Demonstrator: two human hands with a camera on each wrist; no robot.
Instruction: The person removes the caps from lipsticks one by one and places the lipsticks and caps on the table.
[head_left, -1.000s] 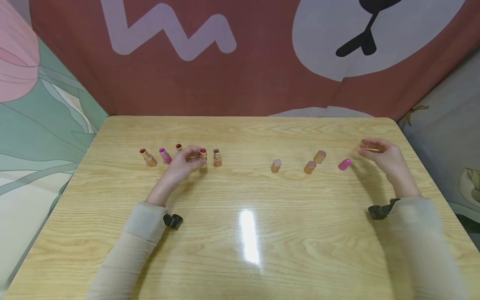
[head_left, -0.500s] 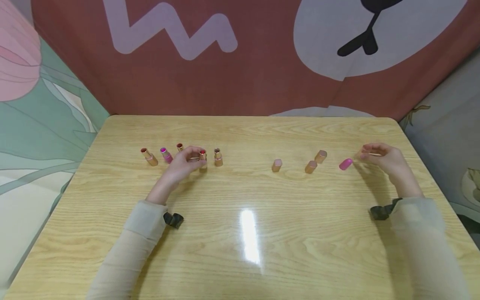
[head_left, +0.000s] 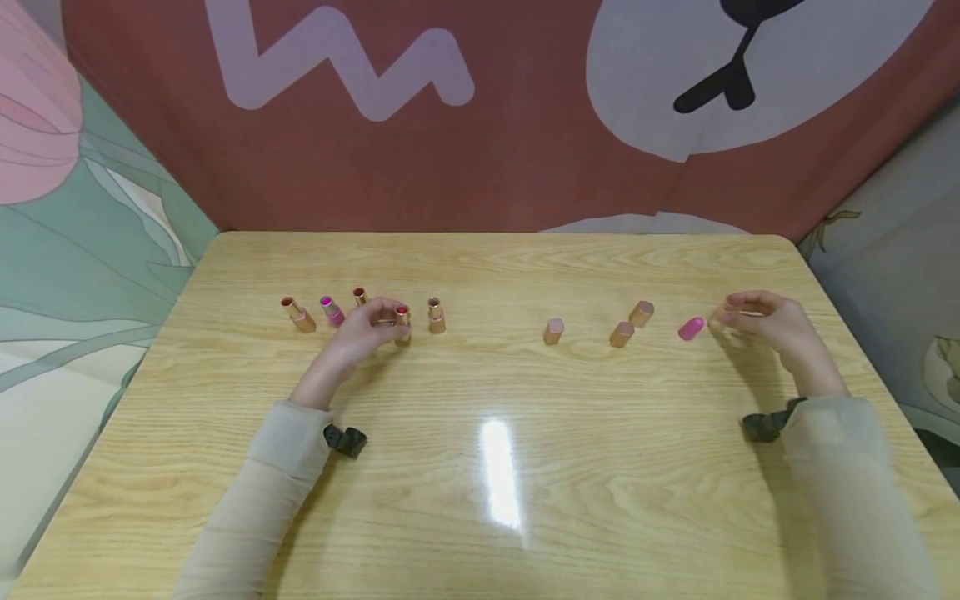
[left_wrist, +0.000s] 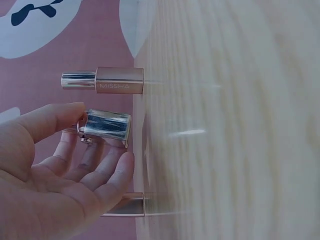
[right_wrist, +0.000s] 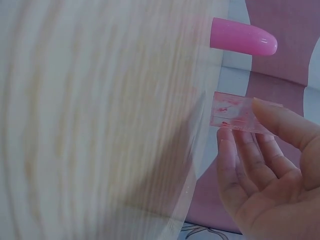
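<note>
Between thumb and fingers, my left hand (head_left: 356, 332) holds a shiny metallic lipstick (left_wrist: 107, 125) upright, its red tip showing in the head view. Its base is close over the table in the left wrist view. A capless lipstick marked MISSHA (left_wrist: 119, 81) stands just to its right on the table. On the far right, my right hand (head_left: 776, 327) pinches a clear lipstick cap (right_wrist: 231, 112) smeared red inside, its open end near the tabletop. To the left of that cap stands a rounded pink cap (head_left: 691, 328).
Left of my left hand stand a brown-red lipstick (head_left: 298, 316), a magenta lipstick (head_left: 332, 311) and another red one (head_left: 360, 295), partly hidden by the hand. Right of centre are three pinkish-tan caps, one of them a lone cap (head_left: 553, 332). A printed cloth (head_left: 510, 167) hangs behind the table.
My right hand has come down slightly with the clear cap, nearer the table. The lipstick in my left hand has shifted slightly left and toward me.
</note>
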